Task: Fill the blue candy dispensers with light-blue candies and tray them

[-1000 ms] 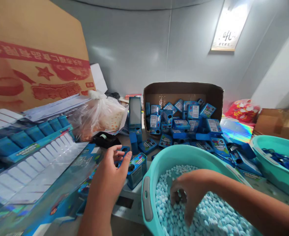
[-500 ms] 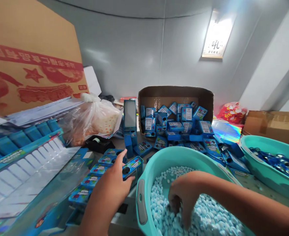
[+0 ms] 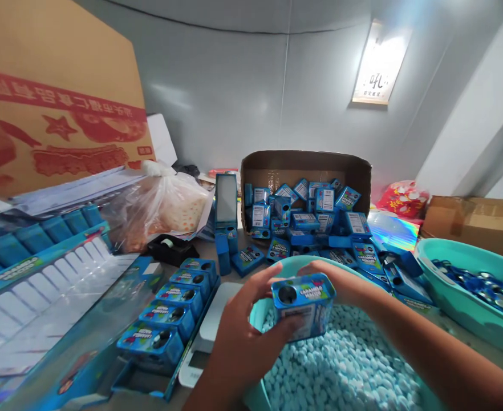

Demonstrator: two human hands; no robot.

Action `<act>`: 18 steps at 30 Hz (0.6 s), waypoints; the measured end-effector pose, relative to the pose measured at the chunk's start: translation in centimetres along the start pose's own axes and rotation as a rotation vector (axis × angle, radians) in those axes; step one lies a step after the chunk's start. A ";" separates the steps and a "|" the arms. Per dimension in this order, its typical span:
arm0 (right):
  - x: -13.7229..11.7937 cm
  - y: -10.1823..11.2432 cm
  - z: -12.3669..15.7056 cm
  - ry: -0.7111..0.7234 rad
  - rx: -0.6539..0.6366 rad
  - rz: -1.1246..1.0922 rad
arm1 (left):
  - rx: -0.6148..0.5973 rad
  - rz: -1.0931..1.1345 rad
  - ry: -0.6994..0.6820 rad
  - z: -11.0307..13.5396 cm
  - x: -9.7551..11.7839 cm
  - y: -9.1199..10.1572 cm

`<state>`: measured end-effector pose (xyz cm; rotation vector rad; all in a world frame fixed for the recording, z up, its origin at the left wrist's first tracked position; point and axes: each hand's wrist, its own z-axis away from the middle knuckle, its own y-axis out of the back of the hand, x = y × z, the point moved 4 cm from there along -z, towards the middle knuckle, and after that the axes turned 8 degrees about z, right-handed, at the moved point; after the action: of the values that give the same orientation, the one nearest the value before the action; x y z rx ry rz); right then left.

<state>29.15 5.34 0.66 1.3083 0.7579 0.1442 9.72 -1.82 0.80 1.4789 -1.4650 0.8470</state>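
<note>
My left hand [image 3: 251, 325] is closed around a small blue candy box [image 3: 305, 308] printed "Caramelo Macizo", with a round dark hole in its top. The box is held above a teal tub [image 3: 258, 394] of pale blue candies [image 3: 341, 359]. Just behind the box is my right hand [image 3: 332, 277]; its fingers are mostly hidden there, so I cannot tell whether they touch it or hold anything. To the left, several matching boxes [image 3: 166, 314] stand in a row in a blue tray [image 3: 140, 385]. Beside them lies a white scale-like device [image 3: 195, 359] with a dark display.
A cardboard carton [image 3: 307, 162] full of blue boxes lies open at the back, with more boxes spilling before it. At right stands a second teal tub [image 3: 435, 262] with shiny blue pieces. White divided trays [image 3: 55, 302] and a large carton [image 3: 63, 103] occupy the left.
My left hand has brought the blue box right, from beside the tub to above it. My right hand has risen out of the candies to behind the box.
</note>
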 end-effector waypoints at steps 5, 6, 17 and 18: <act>1.2 1.1 -0.1 -0.127 0.233 -0.163 | -0.299 -0.046 0.220 -0.3 -0.3 -1.8; 1.1 1.1 -0.1 -0.117 0.263 -0.221 | -0.333 -0.070 0.264 -0.4 -0.6 -2.0; -2.6 1.3 1.4 0.072 0.224 -0.435 | -0.207 -0.070 0.348 -1.2 -1.3 -1.7; -2.7 1.3 1.4 0.074 0.213 -0.427 | -0.209 -0.063 0.350 -1.2 -1.3 -1.7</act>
<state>28.33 3.28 3.06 1.3157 1.1223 -0.2375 11.45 -0.29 -0.15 1.1492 -1.1996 0.8387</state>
